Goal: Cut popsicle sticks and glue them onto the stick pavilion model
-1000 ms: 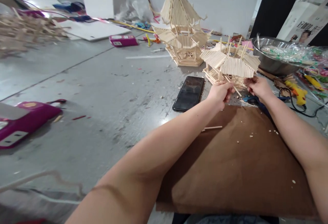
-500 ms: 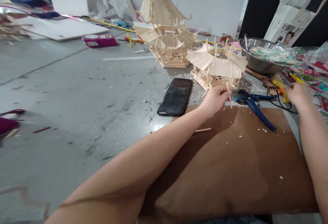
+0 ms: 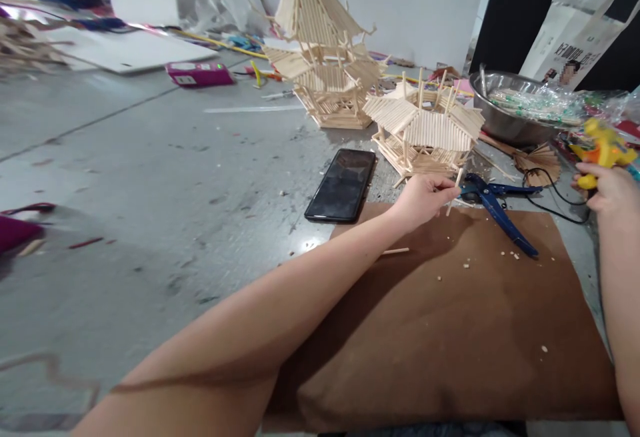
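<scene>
My left hand [image 3: 424, 201] pinches a short wooden stick [image 3: 459, 178] upright between thumb and fingers, just in front of a low pavilion model [image 3: 440, 131] made of sticks. At the right, my right hand [image 3: 614, 191] is closed around a yellow glue gun [image 3: 603, 147], lifted above the clutter. A black cord [image 3: 563, 213] loops on the floor beside that hand. Blue-handled cutters [image 3: 500, 213] lie open between my hands, partly on a brown board [image 3: 450, 337]. Another loose stick [image 3: 397, 251] rests on the board, partly behind my left forearm.
Behind the low model stands a taller stick pagoda [image 3: 325, 13] with a pointed roof. A black phone [image 3: 341, 187] lies left of my hand. A metal bowl [image 3: 515, 127] with wrapped sticks, a white bag [image 3: 563, 40] and a folded fan [image 3: 543, 165] are at the right.
My right hand has picked the glue gun up from the clutter and moved it right and upward. The left hand has shifted slightly right and down, still pinching the stick.
</scene>
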The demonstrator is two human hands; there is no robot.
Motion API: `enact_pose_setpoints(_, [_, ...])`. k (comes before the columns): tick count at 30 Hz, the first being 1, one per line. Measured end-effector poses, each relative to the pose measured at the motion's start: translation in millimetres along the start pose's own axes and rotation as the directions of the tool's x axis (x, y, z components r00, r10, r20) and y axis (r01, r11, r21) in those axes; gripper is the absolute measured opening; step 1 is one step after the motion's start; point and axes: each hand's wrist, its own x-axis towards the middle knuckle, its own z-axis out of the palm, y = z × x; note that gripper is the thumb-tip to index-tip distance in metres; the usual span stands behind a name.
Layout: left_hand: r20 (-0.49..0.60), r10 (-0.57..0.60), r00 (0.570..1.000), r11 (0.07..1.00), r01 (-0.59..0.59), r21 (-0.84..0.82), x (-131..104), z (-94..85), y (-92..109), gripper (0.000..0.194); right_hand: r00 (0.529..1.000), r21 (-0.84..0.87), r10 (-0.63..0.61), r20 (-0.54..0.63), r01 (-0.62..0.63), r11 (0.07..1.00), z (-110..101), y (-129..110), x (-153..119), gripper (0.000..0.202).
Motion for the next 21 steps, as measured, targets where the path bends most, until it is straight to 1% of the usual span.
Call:
enact_pose_setpoints(1, [-0.011,0.006,1.000,1.000,-0.006,-0.003,0,0.0,0,0.014,0.998,0.039,0.029,0.052,-0.031,0.999,0,-10,-5,0.020])
enact_pose_setpoints(2, [-0.018,0.015,1.000,1.000,-0.015,-0.001,0,-0.2,0,0.014,0.988,0.082,0.065,0.141,-0.077,0.994,1,-20,-11,0.016])
enact_pose_setpoints(3, [-0.023,0.029,0.999,1.000,-0.029,0.006,0,-0.6,-1,0.014,0.968,0.213,0.080,0.240,-0.133,0.968,3,-29,-18,0.012])
enact_pose_setpoints(4, [-0.033,0.049,0.998,0.999,-0.048,0.023,0,-1.0,-1,0.014,0.949,0.298,0.059,0.311,-0.157,0.942,6,-38,-26,0.014])
enact_pose_setpoints(5, [-0.046,0.076,0.996,0.996,-0.074,0.048,0,-1.6,-2,0.014,0.931,0.339,0.021,0.365,-0.153,0.928,10,-45,-35,0.017])
enact_pose_setpoints(7, [-0.074,0.148,0.986,0.983,-0.139,0.118,0,-2.8,-3,0.016,0.888,0.383,-0.066,0.456,-0.129,0.915,17,-57,-51,0.021])
enact_pose_setpoints(9, [-0.108,0.231,0.967,0.958,-0.206,0.201,1,-4.0,-5,0.017,0.840,0.413,-0.128,0.527,-0.122,0.902,25,-64,-65,0.027])
enact_pose_setpoints(10, [-0.118,0.266,0.957,0.942,-0.232,0.241,1,-4.5,-5,0.017,0.824,0.420,-0.146,0.548,-0.120,0.900,29,-66,-70,0.030])
enact_pose_setpoints(12, [-0.127,0.312,0.942,0.917,-0.262,0.302,2,-5.6,-7,0.017,0.807,0.404,-0.151,0.571,-0.115,0.908,35,-67,-79,0.034])
enact_pose_setpoints(15, [-0.129,0.342,0.931,0.895,-0.280,0.347,3,-7.3,-9,0.017,0.784,0.345,-0.124,0.609,-0.121,0.931,41,-70,-87,0.035])
enact_pose_setpoints(17, [-0.128,0.348,0.929,0.891,-0.285,0.354,3,-8.1,-9,0.018,0.770,0.355,-0.127,0.625,-0.136,0.925,43,-73,-90,0.031])
enact_pose_setpoints(19, [-0.126,0.349,0.929,0.891,-0.287,0.352,3,-8.6,-9,0.019,0.768,0.419,-0.145,0.624,-0.172,0.892,45,-76,-93,0.027])
enact_pose_setpoints(21, [-0.132,0.350,0.927,0.892,-0.288,0.348,4,-8.5,-10,0.019,0.781,0.469,-0.147,0.606,-0.202,0.860,46,-77,-94,0.020])
